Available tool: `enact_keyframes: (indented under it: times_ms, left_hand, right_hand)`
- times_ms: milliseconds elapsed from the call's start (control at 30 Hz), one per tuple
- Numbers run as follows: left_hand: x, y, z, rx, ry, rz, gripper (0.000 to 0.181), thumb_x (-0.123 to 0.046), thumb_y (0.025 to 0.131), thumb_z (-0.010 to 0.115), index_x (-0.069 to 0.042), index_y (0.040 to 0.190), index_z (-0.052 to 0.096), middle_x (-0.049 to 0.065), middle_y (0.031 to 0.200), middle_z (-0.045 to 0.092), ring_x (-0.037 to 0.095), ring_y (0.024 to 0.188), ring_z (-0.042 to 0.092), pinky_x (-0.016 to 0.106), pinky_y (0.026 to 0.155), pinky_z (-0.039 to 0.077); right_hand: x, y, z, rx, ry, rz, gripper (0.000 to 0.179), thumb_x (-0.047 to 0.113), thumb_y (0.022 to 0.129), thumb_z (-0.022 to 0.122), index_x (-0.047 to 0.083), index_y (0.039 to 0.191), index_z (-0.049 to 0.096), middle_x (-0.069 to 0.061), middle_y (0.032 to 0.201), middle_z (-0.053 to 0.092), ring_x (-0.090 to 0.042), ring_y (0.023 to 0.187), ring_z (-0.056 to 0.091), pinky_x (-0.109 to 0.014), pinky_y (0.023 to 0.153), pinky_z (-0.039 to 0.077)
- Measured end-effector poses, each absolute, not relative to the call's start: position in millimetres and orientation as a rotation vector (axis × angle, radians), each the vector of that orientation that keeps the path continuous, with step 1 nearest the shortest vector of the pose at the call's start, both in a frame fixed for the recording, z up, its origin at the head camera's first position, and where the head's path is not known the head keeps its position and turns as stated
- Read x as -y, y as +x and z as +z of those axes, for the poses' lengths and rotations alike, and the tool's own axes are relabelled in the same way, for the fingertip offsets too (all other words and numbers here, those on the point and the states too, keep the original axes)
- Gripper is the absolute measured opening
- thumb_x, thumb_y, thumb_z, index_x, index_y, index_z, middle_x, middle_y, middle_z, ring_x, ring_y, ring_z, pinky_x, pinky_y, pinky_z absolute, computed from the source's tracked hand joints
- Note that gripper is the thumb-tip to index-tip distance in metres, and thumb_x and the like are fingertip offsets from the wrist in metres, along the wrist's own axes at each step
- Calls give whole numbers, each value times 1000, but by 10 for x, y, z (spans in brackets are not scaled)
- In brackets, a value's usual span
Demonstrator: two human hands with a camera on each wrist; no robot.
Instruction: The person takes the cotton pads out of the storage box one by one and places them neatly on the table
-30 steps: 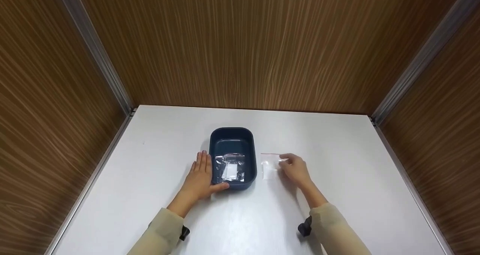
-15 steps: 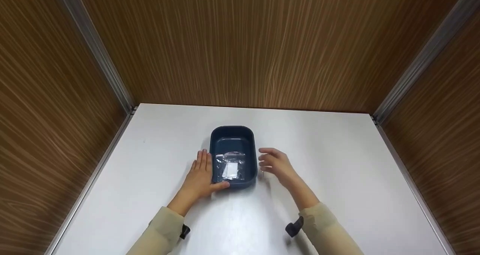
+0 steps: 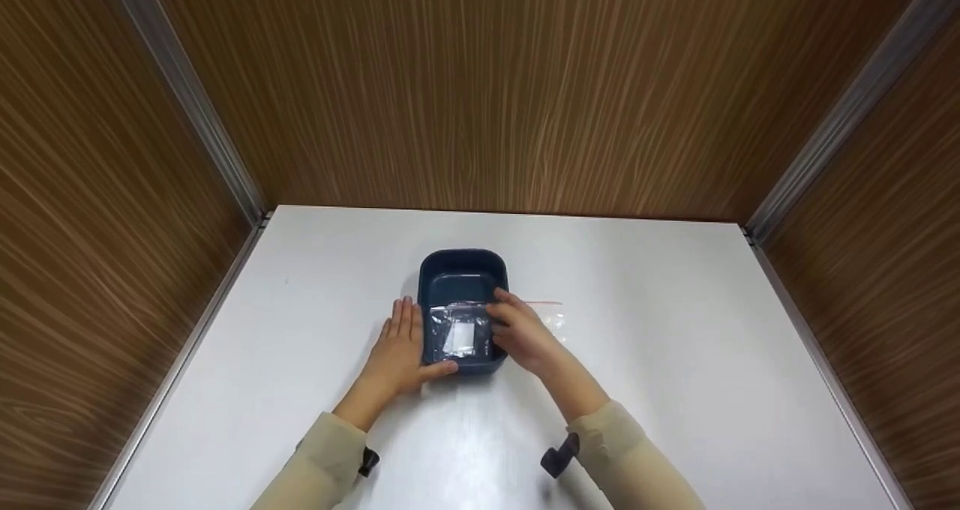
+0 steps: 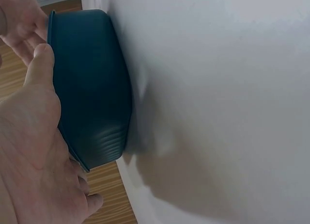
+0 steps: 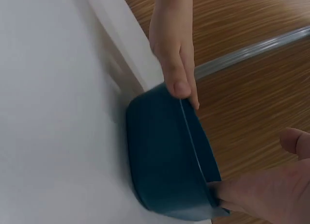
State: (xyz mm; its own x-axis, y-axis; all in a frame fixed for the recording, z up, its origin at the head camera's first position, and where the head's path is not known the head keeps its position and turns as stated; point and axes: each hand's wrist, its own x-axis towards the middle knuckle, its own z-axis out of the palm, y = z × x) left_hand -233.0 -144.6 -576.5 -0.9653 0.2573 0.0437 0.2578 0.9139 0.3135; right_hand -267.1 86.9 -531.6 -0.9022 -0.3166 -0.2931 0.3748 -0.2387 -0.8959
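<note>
A dark blue rectangular box [image 3: 459, 279] stands on the white table. Inside its near half lie clear plastic zip bags [image 3: 442, 330] with a white card-like patch. My left hand [image 3: 396, 356] is flat against the box's left side, its fingers straight and its thumb along the near rim. My right hand [image 3: 529, 337] reaches over the right rim, fingertips inside above the bags. In the right wrist view the box wall [image 5: 162, 146] hides those fingertips, so I cannot tell whether they hold anything. A clear zip bag with a red strip [image 3: 551, 315] shows just beyond the right hand, partly covered by it.
The white table [image 3: 660, 307] is enclosed by wood-grain panels [image 3: 480, 97] at the back and both sides. Metal strips [image 3: 187, 97] run along the panel corners. A small black device [image 3: 561, 456] sits at the right wrist.
My right hand has moved left, from the zip bag beside the box to over the box's right rim. It passed in front of that bag on the way. My left hand has stayed in place.
</note>
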Motion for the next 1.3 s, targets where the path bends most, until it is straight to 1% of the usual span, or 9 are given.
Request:
enact_keyframes:
  times_ms: [133, 200, 333, 433, 567, 867, 1033, 1167, 1300]
  left_hand:
    - [1452, -2320, -5766, 3067, -414, -524, 129, -80, 78, 59, 12, 154, 11, 34, 162, 4, 45, 152, 2, 55, 121, 17]
    - [1450, -2313, -5758, 3058, -418, -531, 129, -80, 78, 59, 12, 154, 12, 34, 161, 5, 45, 152, 2, 55, 121, 17]
    - [1451, -2306, -5748, 3049, -420, -542, 128, -80, 79, 59, 12, 154, 12, 34, 162, 5, 45, 152, 3, 55, 121, 16]
    - [1451, -2302, -5748, 3056, -416, -536, 128, -80, 79, 58, 12, 154, 11, 33, 162, 4, 45, 152, 2, 55, 121, 16]
    - [1453, -2304, -5753, 3059, -410, -547, 127, -77, 79, 60, 12, 154, 11, 33, 162, 4, 45, 152, 2, 55, 122, 15]
    - [1439, -2305, -5723, 3081, -402, -542, 126, -78, 80, 59, 11, 155, 9, 32, 162, 2, 44, 152, 0, 53, 122, 14]
    - [1426, -2298, -5720, 3088, -407, -536, 127, -79, 80, 57, 10, 155, 9, 32, 162, 1, 43, 152, 0, 53, 122, 14]
    - [1435, -2309, -5731, 3088, -402, -543, 125, -76, 81, 61, 11, 155, 9, 32, 162, 1, 44, 152, 0, 54, 122, 15]
    - [1445, -2320, -5740, 3082, -406, -529, 125, -77, 81, 60, 11, 155, 10, 32, 162, 2, 44, 152, 1, 54, 122, 16]
  right_hand:
    - [-740, -2688, -5375, -1549, 164, -2168, 84, 17, 93, 57, 2, 159, 8, -29, 163, 7, -48, 150, 5, -56, 122, 3]
    - [-685, -2713, -5406, -1520, 210, -2186, 81, 16, 92, 55, 1, 158, 10, -29, 162, 12, -45, 150, 12, -55, 122, 7]
    - [-606, -2767, -5442, -1450, 277, -2186, 66, 19, 92, 50, -5, 148, 24, -31, 154, 25, -43, 145, 26, -53, 121, 19]
    - [-584, -2790, -5460, -1410, 315, -2184, 69, 20, 91, 51, -8, 147, 23, -36, 156, 21, -45, 148, 22, -55, 121, 17]
    - [-577, -2808, -5466, -1400, 380, -2191, 82, 21, 89, 57, -2, 154, 14, -38, 158, 12, -47, 150, 14, -60, 121, 11]
    - [-530, -2865, -5495, -1396, 451, -2144, 70, 25, 90, 56, 7, 151, 26, -29, 154, 30, -42, 147, 27, -58, 119, 21]
    - [-509, -2880, -5529, -1373, 480, -2155, 60, 24, 93, 52, 4, 146, 32, -24, 140, 41, -35, 128, 46, -51, 114, 34]
    - [-486, -2894, -5541, -1371, 503, -2182, 50, 19, 94, 52, 1, 140, 40, -18, 128, 48, -29, 114, 52, -46, 110, 41]
    - [-446, -2913, -5550, -1410, 494, -2187, 34, 12, 94, 51, -1, 125, 52, -10, 101, 60, -20, 94, 60, -39, 100, 49]
